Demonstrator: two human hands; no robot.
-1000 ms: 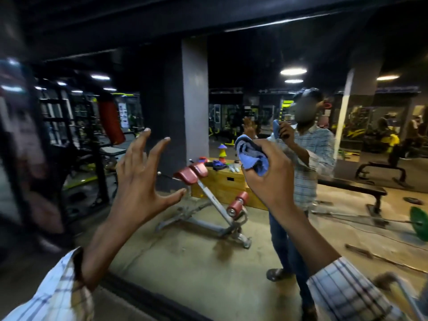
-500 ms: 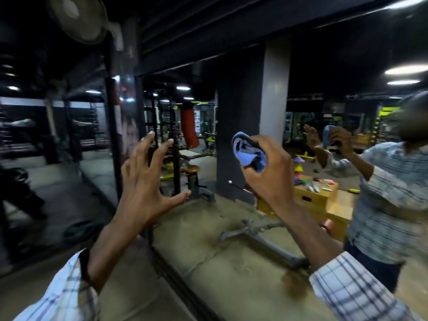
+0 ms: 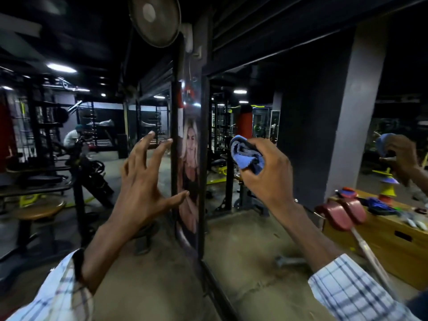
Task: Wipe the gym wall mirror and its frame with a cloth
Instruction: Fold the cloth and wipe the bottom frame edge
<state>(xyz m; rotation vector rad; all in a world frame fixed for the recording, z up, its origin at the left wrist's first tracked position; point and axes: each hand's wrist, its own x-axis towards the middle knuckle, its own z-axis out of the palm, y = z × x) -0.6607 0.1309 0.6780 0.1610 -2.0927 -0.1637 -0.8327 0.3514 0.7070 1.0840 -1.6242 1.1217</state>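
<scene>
At the left edge of the mirror: right hand grips the bunched cloth, apparently off the glass; left hand spread, empty. Likely next: press the cloth to the frame.

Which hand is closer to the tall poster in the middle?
Left. The left hand spreads just left of the poster, thumb tip at its edge; contact is unclear. The right hand, gripping the blue cloth, is further off on its right.
</scene>
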